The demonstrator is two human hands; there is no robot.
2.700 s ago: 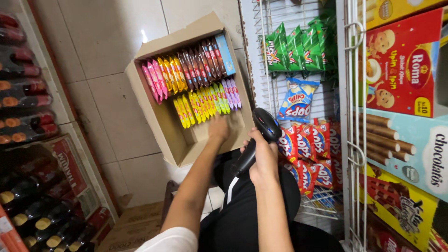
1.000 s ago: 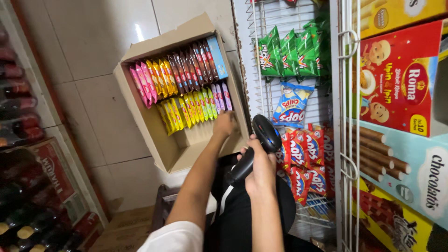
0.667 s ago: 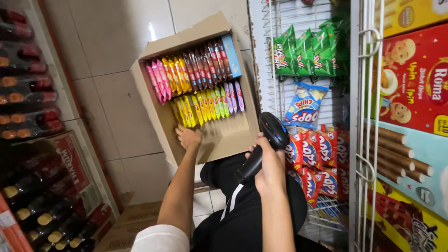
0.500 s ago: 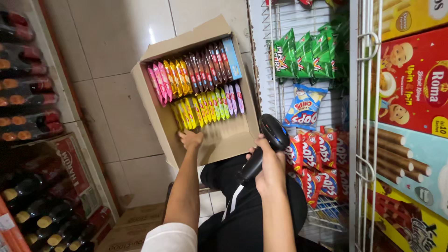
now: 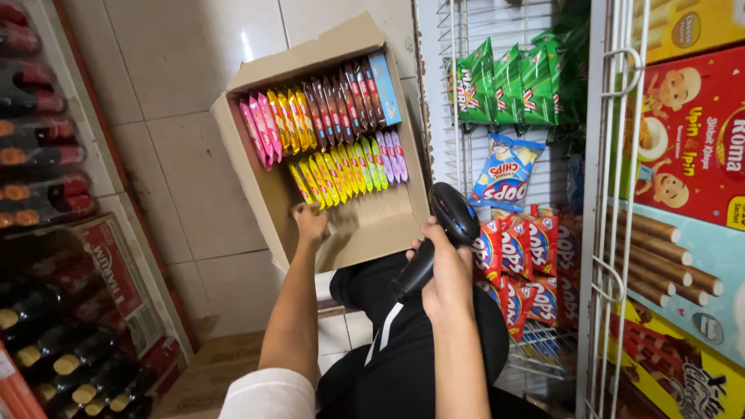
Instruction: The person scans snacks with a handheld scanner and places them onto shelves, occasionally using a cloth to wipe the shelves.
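Observation:
An open cardboard box (image 5: 247, 167) rests tilted on my lap, above my black trousers. Inside stand two rows of thin snack packets (image 5: 334, 128), pink, orange, brown, blue, yellow, green and purple. My left hand (image 5: 311, 223) is inside the box at its bare lower part, fingers curled just below the yellow packets; whether it grips a packet I cannot tell. My right hand (image 5: 439, 265) holds a black handheld barcode scanner (image 5: 436, 237) by its handle, head pointing up toward the box's right edge.
A white wire rack (image 5: 605, 233) at right holds green, blue and red snack bags (image 5: 508, 85) and large biscuit boxes (image 5: 691, 132). Shelves of dark bottles (image 5: 46, 178) line the left. White floor tiles (image 5: 171, 116) lie beyond the box; another carton (image 5: 203, 374) sits low.
My left hand went from the box's lower right edge to the lower left inside, under the yellow packets. The scanner stayed in my right hand, nearly still.

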